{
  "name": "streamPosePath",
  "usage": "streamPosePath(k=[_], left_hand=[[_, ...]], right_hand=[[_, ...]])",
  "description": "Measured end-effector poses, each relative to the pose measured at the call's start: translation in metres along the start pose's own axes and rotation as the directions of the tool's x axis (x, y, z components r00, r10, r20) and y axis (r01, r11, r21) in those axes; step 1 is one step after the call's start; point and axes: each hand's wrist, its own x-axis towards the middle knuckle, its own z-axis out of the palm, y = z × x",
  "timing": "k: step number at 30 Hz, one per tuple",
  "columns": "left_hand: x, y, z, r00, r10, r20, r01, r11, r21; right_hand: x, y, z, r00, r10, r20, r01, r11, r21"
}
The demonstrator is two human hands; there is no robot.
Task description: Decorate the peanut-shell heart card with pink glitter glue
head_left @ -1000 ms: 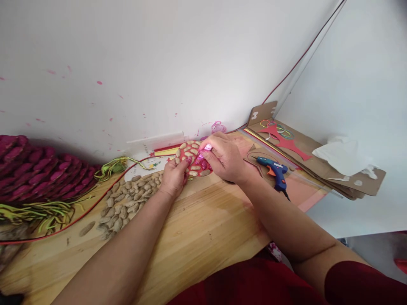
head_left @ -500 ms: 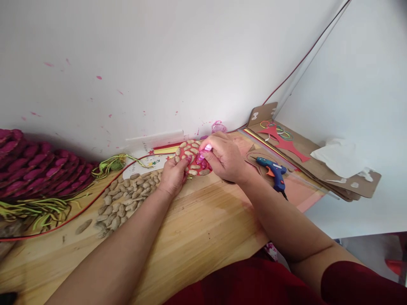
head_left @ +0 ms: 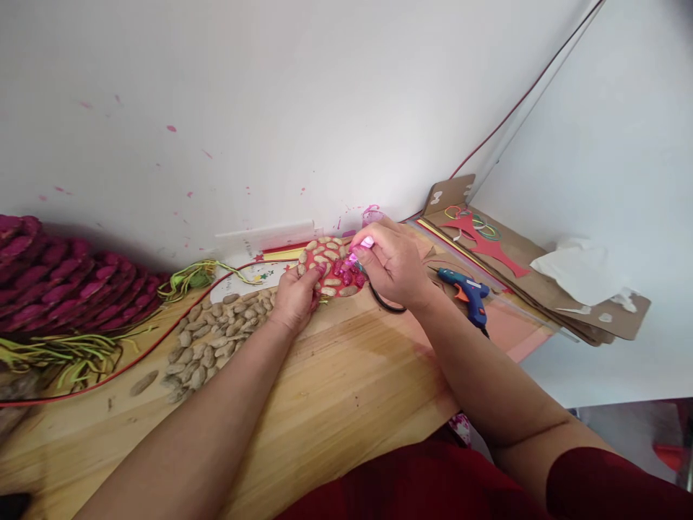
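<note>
Lifted slightly: right hand (head_left: 393, 263) pinching pink piece (head_left: 353, 258) over round red peanut-studded card (head_left: 328, 266).
Left hand (head_left: 295, 296), fingers closed on its rim; tan peanut pile (head_left: 216, 336), blue glue gun (head_left: 466, 289) alongside.

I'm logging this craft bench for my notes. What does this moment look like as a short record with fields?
Left hand: fingers on the near edge of the red disc; grip hidden
Right hand: pinches a pink-tipped tool over the disc; kind unclear
Disc surface: covered with peanuts, a few of them pink
Loose peanuts: heaped on the wooden table, left of the left hand
Glue gun: blue, lying right of the right hand, untouched
</note>
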Motion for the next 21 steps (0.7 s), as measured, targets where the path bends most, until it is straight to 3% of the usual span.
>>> streamPosePath(k=[9,21], left_hand=[[-0.0012,0.0007,0.0013,1.000,-0.001,0.003,0.001,1.000,-0.021],[-0.0051,0.0042,0.0067,1.000,0.006,0.021,-0.005,0.997,-0.073]], right_hand=[[-0.0007,-0.0015,0.0019,0.999,-0.006,-0.033,0.006,1.000,0.013],[-0.0011,-0.0057,0.0042,1.000,0.004,0.026,-0.002,0.998,-0.060]])
